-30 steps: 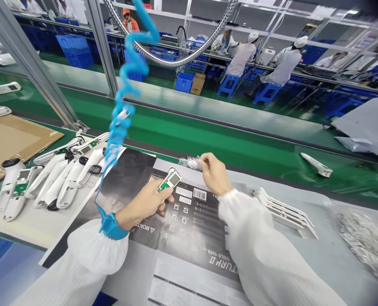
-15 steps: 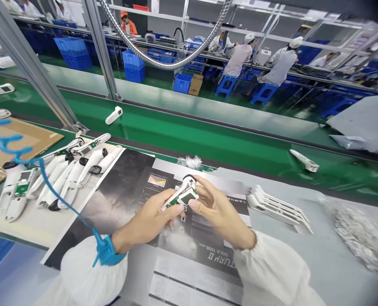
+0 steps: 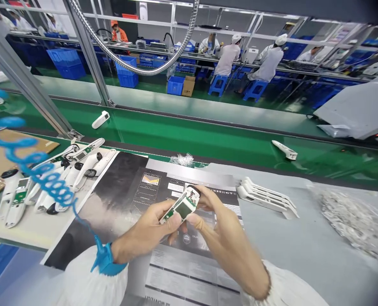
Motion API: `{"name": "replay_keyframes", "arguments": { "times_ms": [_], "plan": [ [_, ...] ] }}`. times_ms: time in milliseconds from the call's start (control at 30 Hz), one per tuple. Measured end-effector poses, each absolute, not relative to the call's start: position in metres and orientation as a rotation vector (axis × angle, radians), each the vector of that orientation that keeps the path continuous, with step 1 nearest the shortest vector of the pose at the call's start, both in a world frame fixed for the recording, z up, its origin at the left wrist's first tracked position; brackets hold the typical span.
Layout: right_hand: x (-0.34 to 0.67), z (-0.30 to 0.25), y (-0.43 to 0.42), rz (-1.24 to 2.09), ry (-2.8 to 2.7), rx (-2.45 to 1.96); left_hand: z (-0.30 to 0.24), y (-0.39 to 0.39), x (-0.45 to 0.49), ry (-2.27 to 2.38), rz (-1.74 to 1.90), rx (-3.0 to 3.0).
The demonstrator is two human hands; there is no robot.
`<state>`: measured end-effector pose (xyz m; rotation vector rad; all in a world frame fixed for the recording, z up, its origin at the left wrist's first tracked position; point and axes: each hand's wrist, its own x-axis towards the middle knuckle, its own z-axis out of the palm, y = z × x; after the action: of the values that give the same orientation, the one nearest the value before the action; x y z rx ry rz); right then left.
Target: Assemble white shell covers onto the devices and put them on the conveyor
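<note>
Between my two hands is an opened white handheld thermometer (image 3: 192, 196), tilted, its green circuit board and small grey screen facing up. My left hand (image 3: 158, 222) wraps its lower end, the thumb lying by the screen. At the head end, my right hand (image 3: 219, 219) grips the far side with its fingers, and its thumb presses near the screen's corner. A blue wrist strap (image 3: 107, 258) with a coiled cord circles my left wrist. Beneath the hands lies a dark printed sheet (image 3: 118, 187). Several white shell halves (image 3: 267, 197) are stacked to the right.
Several opened thermometers (image 3: 89, 168) lie on a pale board at left. A plastic bag of small parts (image 3: 351, 221) sits at far right. The green conveyor belt (image 3: 182, 134) behind carries single white units. A metal post (image 3: 88, 55) rises at left; people work at benches beyond.
The view has shifted slightly. The thermometer has turned so its screen and inside face me more, and my right hand has shifted its hold around the head end.
</note>
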<state>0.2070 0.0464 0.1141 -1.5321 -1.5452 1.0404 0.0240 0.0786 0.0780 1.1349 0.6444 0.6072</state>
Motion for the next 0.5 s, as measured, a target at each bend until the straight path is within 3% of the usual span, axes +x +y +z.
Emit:
{"name": "replay_keyframes", "arguments": {
  "times_ms": [300,433,500],
  "plan": [
    [0.203,0.107,0.032,0.834,-1.435,-1.638,0.082,0.07,0.04,0.621,0.502,0.955],
    [0.214,0.133,0.015,0.59,-1.518,-1.646,0.083,0.068,0.04,0.52,0.465,0.826],
    [0.216,0.154,-0.004,0.714,-1.529,-1.549,0.081,0.067,0.04,0.511,0.483,0.829]
  ]
}}
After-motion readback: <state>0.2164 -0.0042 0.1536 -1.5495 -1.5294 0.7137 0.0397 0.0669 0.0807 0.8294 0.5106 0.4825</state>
